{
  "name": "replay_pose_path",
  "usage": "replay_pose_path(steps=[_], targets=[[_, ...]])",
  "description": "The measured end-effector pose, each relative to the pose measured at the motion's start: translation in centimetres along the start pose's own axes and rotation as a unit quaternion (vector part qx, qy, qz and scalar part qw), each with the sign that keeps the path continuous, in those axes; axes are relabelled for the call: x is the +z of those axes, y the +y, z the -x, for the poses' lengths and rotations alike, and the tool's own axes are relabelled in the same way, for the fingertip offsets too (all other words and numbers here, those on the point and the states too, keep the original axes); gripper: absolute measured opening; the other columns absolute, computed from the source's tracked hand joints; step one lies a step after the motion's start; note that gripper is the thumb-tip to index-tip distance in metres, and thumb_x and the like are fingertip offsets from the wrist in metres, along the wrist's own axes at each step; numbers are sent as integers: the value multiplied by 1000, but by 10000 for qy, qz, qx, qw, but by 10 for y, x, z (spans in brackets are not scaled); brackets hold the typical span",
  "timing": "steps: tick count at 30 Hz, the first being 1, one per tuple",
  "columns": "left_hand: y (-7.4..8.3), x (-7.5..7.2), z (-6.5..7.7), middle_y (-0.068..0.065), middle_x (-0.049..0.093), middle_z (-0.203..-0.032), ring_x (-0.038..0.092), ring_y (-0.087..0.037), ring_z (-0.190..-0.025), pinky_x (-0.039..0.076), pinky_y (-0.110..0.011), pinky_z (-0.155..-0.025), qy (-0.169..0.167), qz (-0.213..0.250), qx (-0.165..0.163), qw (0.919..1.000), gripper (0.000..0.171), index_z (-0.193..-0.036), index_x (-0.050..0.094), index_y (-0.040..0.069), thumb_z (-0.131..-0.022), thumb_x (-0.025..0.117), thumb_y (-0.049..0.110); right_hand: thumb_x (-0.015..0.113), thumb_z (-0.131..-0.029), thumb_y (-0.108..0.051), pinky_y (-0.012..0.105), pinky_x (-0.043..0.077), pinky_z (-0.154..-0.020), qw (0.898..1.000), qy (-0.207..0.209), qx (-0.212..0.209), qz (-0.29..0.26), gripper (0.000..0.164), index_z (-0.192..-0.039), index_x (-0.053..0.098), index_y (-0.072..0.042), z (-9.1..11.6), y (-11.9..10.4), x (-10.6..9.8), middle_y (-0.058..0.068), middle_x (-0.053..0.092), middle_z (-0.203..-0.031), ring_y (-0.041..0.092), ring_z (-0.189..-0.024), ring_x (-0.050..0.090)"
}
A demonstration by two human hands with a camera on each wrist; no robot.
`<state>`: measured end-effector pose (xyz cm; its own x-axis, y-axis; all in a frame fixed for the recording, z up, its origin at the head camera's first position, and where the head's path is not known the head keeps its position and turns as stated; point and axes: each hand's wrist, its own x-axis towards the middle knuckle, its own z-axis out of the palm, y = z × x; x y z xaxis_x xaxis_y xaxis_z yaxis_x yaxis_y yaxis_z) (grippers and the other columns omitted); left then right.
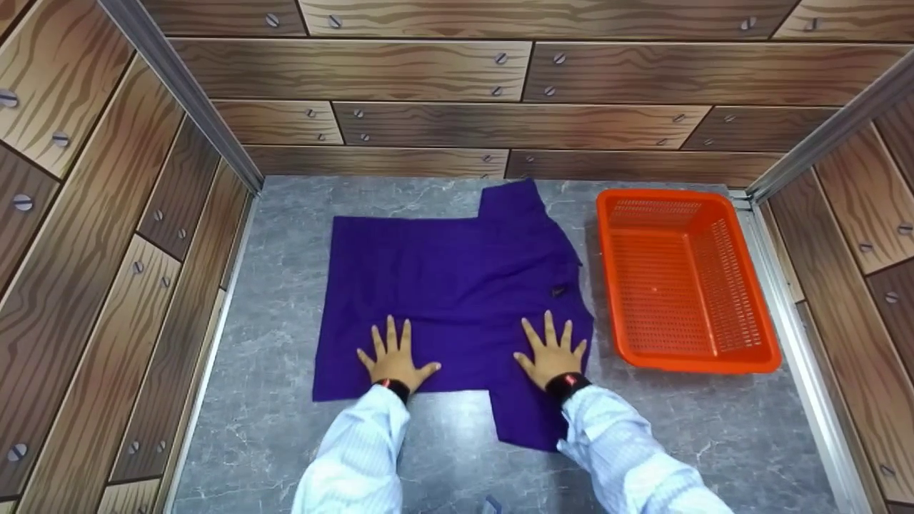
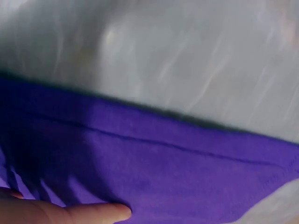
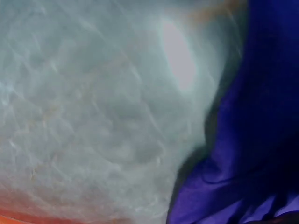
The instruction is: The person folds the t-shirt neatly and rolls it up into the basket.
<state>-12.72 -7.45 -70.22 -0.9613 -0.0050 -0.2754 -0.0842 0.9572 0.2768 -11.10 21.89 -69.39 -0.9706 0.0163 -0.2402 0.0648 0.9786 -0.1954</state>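
A purple short-sleeved shirt [image 1: 443, 285] lies spread on the grey marbled table, its hem to the left and its collar end to the right. With fingers spread, my left hand [image 1: 394, 359] rests on the shirt's near side, toward the hem. My right hand [image 1: 551, 355] lies likewise, fingers apart, near the shoulder and the near sleeve [image 1: 525, 421]. A small dark label [image 1: 558, 291] shows at the neck. In the left wrist view a fingertip [image 2: 119, 212] touches the cloth beside its stitched edge. The right wrist view shows the shirt's rumpled edge [image 3: 224, 172].
An orange plastic basket [image 1: 614, 300] with perforated walls stands right of the shirt. Wood-patterned panels [image 1: 428, 71] close off the back and both sides, with metal frame posts [image 1: 189, 86] at the corners. The marbled tabletop [image 1: 250, 442] shows around the shirt.
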Motion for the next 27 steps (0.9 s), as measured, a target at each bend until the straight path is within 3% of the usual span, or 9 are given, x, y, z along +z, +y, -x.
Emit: replay_pose_path(steps=[6,11,16,21,23,27], targets=[[0,0,-2,-1,1,-156,-2,-33,-141,2,-67,-104,-52,-246,37,9997,105,-148,12,31,-64,56,76,45,-87,-58,73,5,-98,9996,-48,174,-219,65,-144,22,-38,4,2,-1,7,6,-155,48,-136,1],[-9,10,5,-2,1,-156,-2,-33,-141,0,-64,-106,357,-117,212,9991,103,-148,13,30,-65,53,78,45,-87,-57,71,4,-100,9987,359,85,-346,65,-144,25,-35,15,7,7,9,10,-155,47,-137,3],[-21,11,19,-7,5,-155,-2,-36,-141,-2,-63,-106,856,149,-75,9962,110,-148,15,23,-63,54,79,48,-85,-59,70,2,-101,9962,794,-71,-348,68,-144,26,-34,26,11,15,9,10,-155,46,-137,4],[-37,16,33,-8,-3,-155,-9,-36,-140,-9,-63,-105,551,246,-482,9970,114,-149,6,23,-63,48,83,45,-83,-64,71,2,-100,9966,744,-127,-327,70,-144,26,-35,41,14,23,9,9,-155,47,-137,2],[-41,18,35,-7,-6,-155,-11,-35,-140,-12,-63,-104,415,257,-474,9977,113,-149,3,24,-64,45,84,44,-83,-66,72,3,-99,9972,666,-77,-330,71,-145,25,-35,46,14,26,9,9,-155,47,-137,2],[-45,20,37,-8,-3,-155,-9,-35,-140,-12,-63,-104,501,327,-346,9976,112,-149,6,23,-64,46,84,44,-82,-67,73,5,-97,9972,649,18,-368,72,-144,25,-35,52,13,30,9,10,-155,47,-137,2]])
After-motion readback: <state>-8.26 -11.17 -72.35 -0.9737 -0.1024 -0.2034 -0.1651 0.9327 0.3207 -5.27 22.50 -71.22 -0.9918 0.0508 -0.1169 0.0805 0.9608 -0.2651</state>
